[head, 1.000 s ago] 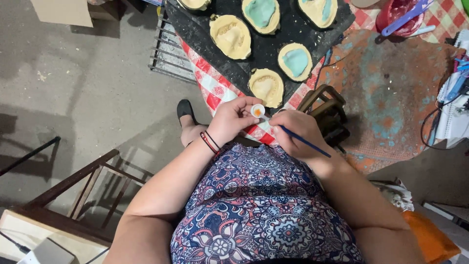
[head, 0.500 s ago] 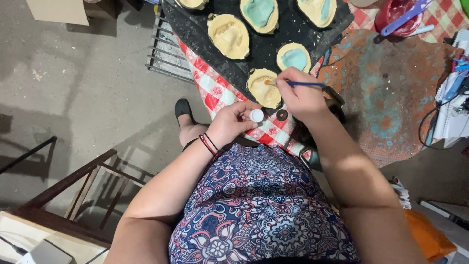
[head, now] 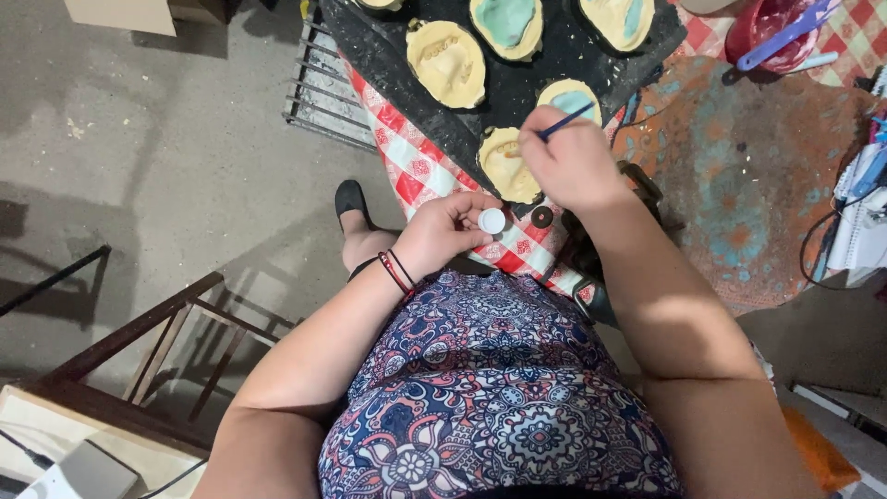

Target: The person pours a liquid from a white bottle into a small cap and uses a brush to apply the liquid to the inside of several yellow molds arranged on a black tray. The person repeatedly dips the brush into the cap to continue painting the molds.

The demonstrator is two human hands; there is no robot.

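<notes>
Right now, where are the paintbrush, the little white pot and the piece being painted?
paintbrush (head: 565, 121), head view, on its blue handle.
little white pot (head: 492, 221), head view, on its round top.
cream clay piece (head: 508, 166), head view, on its middle.

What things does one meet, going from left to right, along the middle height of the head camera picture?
Black shoe → left hand → small white pot → black cap → right hand with blue brush → rusty stained surface.

Head camera, looking steeply down

It sits above the person's lap and faces the near edge of the desk (head: 434, 176), close over it, with bare floor (head: 166, 157) along the picture's left.
</notes>
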